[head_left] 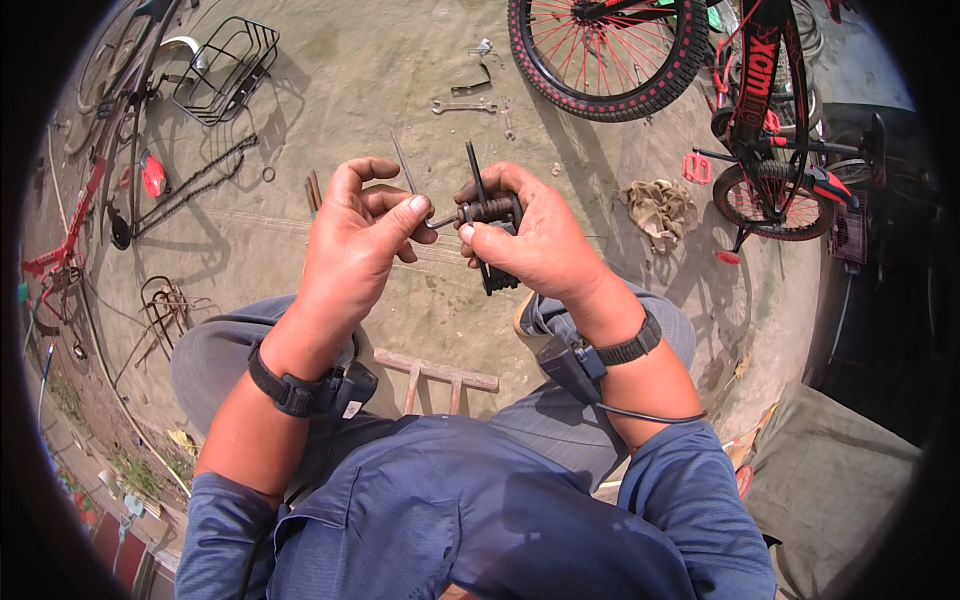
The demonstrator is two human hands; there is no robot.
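My left hand [375,220] has thumb and fingers closed on a thin metal rod [443,224], whose near end meets the dark metal piece in my right hand. My right hand [525,240] grips that piece, which has a ribbed cylinder [492,210] and a black body [500,280], with a long black bar [472,160] sticking up from it. Another thin pointed rod [403,158] rises beside my left fingers. Both hands are held close together above my lap.
Bicycles with red parts [760,90] lie at upper right, near a crumpled rag [660,210]. Wrenches [465,106] are on the concrete ahead. A wire basket [225,70], chains [190,200] and metal parts [165,305] lie left. A wooden piece [435,372] is below my hands.
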